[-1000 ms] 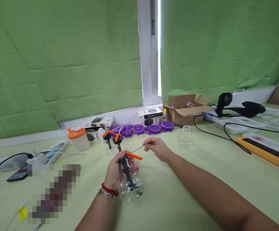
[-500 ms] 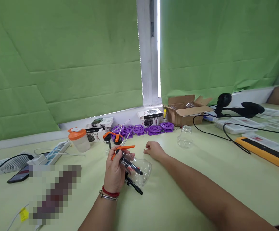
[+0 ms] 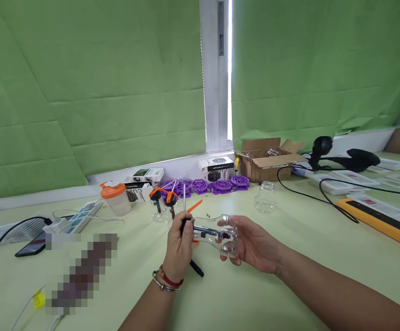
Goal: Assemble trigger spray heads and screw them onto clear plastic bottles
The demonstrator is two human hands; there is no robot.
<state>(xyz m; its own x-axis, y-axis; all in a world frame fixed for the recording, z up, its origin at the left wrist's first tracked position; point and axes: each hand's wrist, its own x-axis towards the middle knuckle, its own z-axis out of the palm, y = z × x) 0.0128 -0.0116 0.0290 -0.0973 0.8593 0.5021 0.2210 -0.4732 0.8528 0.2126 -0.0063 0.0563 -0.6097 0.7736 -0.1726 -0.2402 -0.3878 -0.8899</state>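
My left hand [image 3: 181, 246] is closed around the black head and neck end of a clear bottle [image 3: 206, 246], which lies tilted on its side in the air. A black tube [image 3: 208, 231] shows inside the bottle. From the same hand stick out an orange lever [image 3: 195, 205], a thin pale straw [image 3: 184, 196] pointing up, and a second black tube [image 3: 196, 268] below. My right hand [image 3: 256, 243] wraps its fingers round the bottle's wide base. Behind my hands stand bottles with black-and-orange pump heads [image 3: 170, 197]. Tiny brown bits [image 3: 208, 215] lie on the table.
Purple round plastic parts [image 3: 199, 186] line the back, near small printed boxes [image 3: 216, 168]. An open cardboard box [image 3: 267, 168] and a clear bottle [image 3: 265, 197] stand right. An orange-lidded cup [image 3: 113, 192], power strip [image 3: 84, 216] and phone [image 3: 30, 246] are left. Black cables [image 3: 303, 193] cross the right.
My right hand has moved from the tabletop onto the bottle's base. The bottle has turned more level, and my left hand has shifted slightly right with it.
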